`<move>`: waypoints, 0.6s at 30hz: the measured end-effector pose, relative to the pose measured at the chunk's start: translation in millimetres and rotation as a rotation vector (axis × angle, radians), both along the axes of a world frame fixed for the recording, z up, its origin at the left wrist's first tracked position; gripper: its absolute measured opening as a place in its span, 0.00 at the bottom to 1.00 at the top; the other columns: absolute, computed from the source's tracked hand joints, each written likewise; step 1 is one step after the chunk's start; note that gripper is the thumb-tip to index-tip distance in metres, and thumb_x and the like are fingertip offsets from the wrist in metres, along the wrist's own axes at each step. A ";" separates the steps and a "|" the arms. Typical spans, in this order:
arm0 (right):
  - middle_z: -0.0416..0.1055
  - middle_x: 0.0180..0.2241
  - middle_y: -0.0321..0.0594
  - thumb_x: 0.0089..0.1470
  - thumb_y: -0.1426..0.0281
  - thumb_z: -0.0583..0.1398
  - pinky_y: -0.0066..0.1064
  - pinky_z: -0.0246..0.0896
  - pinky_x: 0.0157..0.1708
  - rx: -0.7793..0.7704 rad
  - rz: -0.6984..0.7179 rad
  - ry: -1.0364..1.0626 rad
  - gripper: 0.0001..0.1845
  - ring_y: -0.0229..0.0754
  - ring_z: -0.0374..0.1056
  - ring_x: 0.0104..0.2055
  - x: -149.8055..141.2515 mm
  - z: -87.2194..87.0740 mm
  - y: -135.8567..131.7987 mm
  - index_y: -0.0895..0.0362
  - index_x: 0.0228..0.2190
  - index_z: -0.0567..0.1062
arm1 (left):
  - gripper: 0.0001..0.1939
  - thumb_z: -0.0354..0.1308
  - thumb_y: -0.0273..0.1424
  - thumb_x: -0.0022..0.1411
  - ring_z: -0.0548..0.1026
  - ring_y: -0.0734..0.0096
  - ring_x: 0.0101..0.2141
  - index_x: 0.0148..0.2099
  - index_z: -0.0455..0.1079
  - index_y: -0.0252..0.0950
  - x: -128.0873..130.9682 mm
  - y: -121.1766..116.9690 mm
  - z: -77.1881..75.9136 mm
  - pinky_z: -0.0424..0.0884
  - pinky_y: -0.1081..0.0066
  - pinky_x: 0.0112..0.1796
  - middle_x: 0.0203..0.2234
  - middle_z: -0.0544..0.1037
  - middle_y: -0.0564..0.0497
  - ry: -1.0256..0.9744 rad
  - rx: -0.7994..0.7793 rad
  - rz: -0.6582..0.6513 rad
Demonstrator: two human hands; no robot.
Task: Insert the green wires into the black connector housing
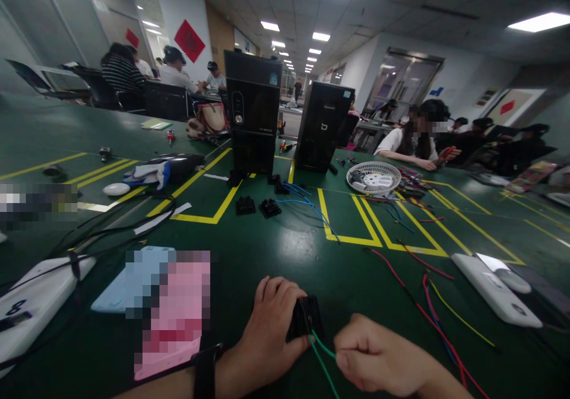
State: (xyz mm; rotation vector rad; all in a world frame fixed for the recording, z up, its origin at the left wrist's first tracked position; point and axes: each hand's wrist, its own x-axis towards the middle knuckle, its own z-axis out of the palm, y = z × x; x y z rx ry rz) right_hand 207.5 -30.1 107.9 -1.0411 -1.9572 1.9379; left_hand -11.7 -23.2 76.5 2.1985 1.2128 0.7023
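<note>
Two hands on one part, near edge of the counter. Left hand is wrapped over the left side of a black block, fingers at its far end, thumb by its near end, pinning it to the surface. Block sits between the hands, in front of the wearer. Right hand is clenched, a green wire pinched at thumb and curled forefinger; its other end meets the near end of the block. Second green strand runs from the same spot toward the wearer. Can't tell from here whether either end is seated.

Farther out: two similar black blocks side by side, blue wires trailing right from there. Right of the right hand: loose red wire and yellow wire, then a white device. Left of the left hand: pink item overlapping a light-blue one. Back: two black towers upright, white basket with parts to their right.
</note>
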 end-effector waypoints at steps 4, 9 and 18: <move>0.58 0.14 0.29 0.57 0.69 0.54 0.19 0.45 0.16 0.165 0.162 -0.149 0.18 0.28 0.52 0.15 -1.8 4.1 -2.0 0.59 0.16 0.66 | 0.20 0.65 0.27 0.50 0.63 0.57 0.48 0.46 0.64 0.41 -0.5 0.3 0.4 0.47 0.52 0.56 0.43 0.71 0.52 -0.005 -0.004 -0.002; 0.58 0.13 0.29 0.54 0.74 0.54 0.20 0.46 0.17 0.221 0.215 -0.216 0.17 0.29 0.54 0.16 -3.3 9.6 -3.1 0.59 0.15 0.65 | 0.22 0.65 0.27 0.49 0.64 0.56 0.48 0.46 0.64 0.41 -1.3 1.2 -2.0 0.45 0.51 0.56 0.43 0.71 0.52 0.010 -0.010 -0.001; 0.57 0.13 0.29 0.58 0.61 0.54 0.21 0.41 0.13 0.045 -0.031 -0.045 0.22 0.28 0.49 0.14 -2.9 0.4 -3.4 0.57 0.16 0.63 | 0.20 0.65 0.28 0.50 0.64 0.56 0.48 0.45 0.65 0.40 -0.7 -0.9 2.8 0.48 0.52 0.56 0.42 0.71 0.51 0.006 -0.003 0.008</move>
